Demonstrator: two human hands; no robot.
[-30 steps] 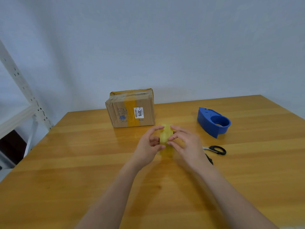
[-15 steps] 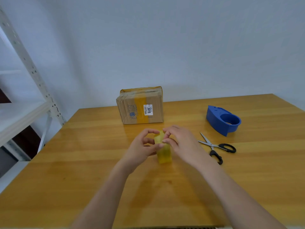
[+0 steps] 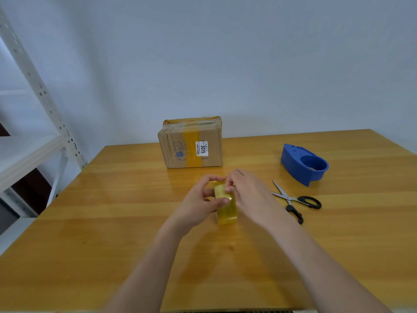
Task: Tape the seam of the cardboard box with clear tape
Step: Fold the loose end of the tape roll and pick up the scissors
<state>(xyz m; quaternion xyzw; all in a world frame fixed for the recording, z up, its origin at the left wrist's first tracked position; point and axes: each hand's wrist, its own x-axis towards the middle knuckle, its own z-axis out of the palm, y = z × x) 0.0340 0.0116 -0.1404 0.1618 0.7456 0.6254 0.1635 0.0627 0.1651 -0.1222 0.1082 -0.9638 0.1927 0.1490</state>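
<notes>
A roll of clear yellowish tape point(image 3: 226, 208) stands on edge above the middle of the wooden table point(image 3: 112, 222). My left hand point(image 3: 199, 201) grips it from the left, thumb on its face. My right hand point(image 3: 246, 195) picks at the roll's upper edge with curled fingertips. The cardboard box point(image 3: 191, 143) stands behind them near the table's far edge, with a yellow tape band down its front and a white label reading 3015.
Black-handled scissors point(image 3: 293, 202) lie just right of my right hand. A blue tape dispenser point(image 3: 304, 163) sits farther right and back. A white metal shelf rack point(image 3: 29, 123) stands off the table's left side. A plain wall lies behind.
The view has shifted, so the box and tools sit farther right in frame. The roll has come lower, down near the table. Both hands stay on it, the right working at its top.
</notes>
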